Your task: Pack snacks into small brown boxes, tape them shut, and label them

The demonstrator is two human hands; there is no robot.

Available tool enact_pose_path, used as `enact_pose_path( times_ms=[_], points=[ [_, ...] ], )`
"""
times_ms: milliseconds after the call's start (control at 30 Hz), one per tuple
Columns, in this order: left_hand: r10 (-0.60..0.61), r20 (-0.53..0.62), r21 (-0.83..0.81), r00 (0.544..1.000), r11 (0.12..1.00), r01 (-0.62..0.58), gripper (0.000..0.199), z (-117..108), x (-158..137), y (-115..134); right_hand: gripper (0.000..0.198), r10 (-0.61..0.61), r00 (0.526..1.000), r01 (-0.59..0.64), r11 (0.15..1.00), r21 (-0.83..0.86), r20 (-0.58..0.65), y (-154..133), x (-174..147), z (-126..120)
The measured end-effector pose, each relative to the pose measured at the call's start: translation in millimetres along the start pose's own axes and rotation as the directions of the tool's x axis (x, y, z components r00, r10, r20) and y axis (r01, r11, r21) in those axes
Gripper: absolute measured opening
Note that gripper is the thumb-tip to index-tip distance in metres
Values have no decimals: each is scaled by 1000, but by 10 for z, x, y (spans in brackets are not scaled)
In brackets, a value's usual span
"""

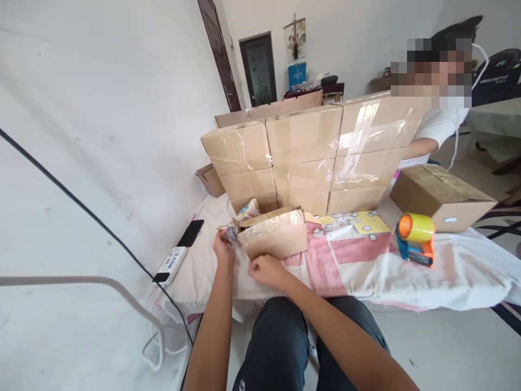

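Observation:
A small cardboard box (280, 239) with clear tape on its face rests on the cloth-covered table in front of me. Colourful printed plastic packaging (249, 210) shows behind its left end. My left hand (223, 245) is closed on a piece of this packaging, just left of the box. At the box's lower left corner, my right hand (269, 270) is curled with the knuckles towards me. It touches or nearly touches the cardboard, and whatever its fingers hold is hidden.
Stacked taped cartons (305, 141) form a wall behind the box. To the right are a tape dispenser (415, 236) with yellow tape and a closed carton (443, 195). A black phone (191, 233) and a white power strip (173, 263) lie left. Another person (439, 127) sits behind the cartons.

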State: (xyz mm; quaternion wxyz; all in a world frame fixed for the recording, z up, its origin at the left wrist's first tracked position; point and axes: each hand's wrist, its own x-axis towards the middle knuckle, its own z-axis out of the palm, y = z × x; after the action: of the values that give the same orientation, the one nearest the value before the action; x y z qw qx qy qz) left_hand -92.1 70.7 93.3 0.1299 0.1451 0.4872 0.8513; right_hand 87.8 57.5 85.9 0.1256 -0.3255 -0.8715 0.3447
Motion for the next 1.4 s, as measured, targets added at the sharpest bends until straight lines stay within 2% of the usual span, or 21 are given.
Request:
enact_pose_path(
  times_ms=[100,167,200,267,333,367,400,467,533,567,633,700,733,800,867,933,1000,1100,1167,1300,1400],
  points=[
    [133,-104,-21,986,991,-136,31,-130,255,436,15,-78,997,78,997,16,25,-12,-50,-85],
    [233,-157,-24,960,971,-240,28,-229,333,802,19,-253,967,255,964,70,-44,-92,-112,-142],
    [279,-180,-23,943,958,-287,27,-269,330,981,25,-351,927,366,923,122,-129,-142,-153,-183],
    [343,-187,-12,921,936,-351,27,-305,237,1288,48,-460,792,567,799,202,-402,-241,-253,-307],
    [353,-121,14,928,935,-354,29,-261,47,1491,71,-449,626,687,705,177,-637,-312,-365,-482],
    [330,-57,43,942,944,-328,30,-208,-73,1547,79,-431,573,708,689,156,-697,-330,-416,-582],
    [291,19,81,956,953,-292,32,-136,-199,1576,87,-413,559,713,682,163,-719,-336,-459,-683],
    [194,169,159,966,962,-221,35,38,-445,1567,89,-360,643,683,669,293,-676,-305,-504,-871],
    [141,286,145,948,971,-189,40,210,-637,1499,66,-256,751,600,650,467,-609,-209,-482,-1032],
    [152,317,99,936,976,-192,40,280,-704,1453,52,-183,776,563,634,531,-604,-137,-450,-1105],
    [247,318,38,915,961,-273,35,374,-786,1342,38,6,731,557,572,602,-682,42,-370,-1246],
    [349,365,176,863,884,-432,26,416,-841,1213,42,182,597,632,494,597,-782,236,-305,-1388],
    [352,454,304,818,802,-514,22,425,-875,1147,45,240,527,667,478,572,-815,324,-289,-1456],
    [222,658,513,719,567,-644,36,434,-975,1029,48,279,421,686,525,504,-863,456,-298,-1572],
    [72,761,586,645,352,-730,47,434,-1110,962,50,258,376,651,610,452,-890,513,-344,-1648],
    [0,793,596,609,198,-778,34,417,-1247,969,51,230,369,617,664,423,-901,500,-398,-1677],
    [-97,808,589,581,121,-799,22,370,-1359,1040,52,209,380,600,685,412,-901,444,-439,-1667],
    [-256,804,584,538,163,-795,16,249,-1461,1184,48,170,410,605,684,407,-896,339,-471,-1605],
    [-289,812,568,506,197,-799,10,162,-1490,1246,43,129,429,609,690,391,-894,277,-492,-1546],
    [-188,848,527,496,201,-826,25,76,-1485,1230,29,-37,470,580,766,277,-882,160,-561,-1426],
    [-93,849,526,520,246,-814,36,117,-1482,1147,20,-187,482,618,765,181,-856,66,-608,-1362]
  ],
)
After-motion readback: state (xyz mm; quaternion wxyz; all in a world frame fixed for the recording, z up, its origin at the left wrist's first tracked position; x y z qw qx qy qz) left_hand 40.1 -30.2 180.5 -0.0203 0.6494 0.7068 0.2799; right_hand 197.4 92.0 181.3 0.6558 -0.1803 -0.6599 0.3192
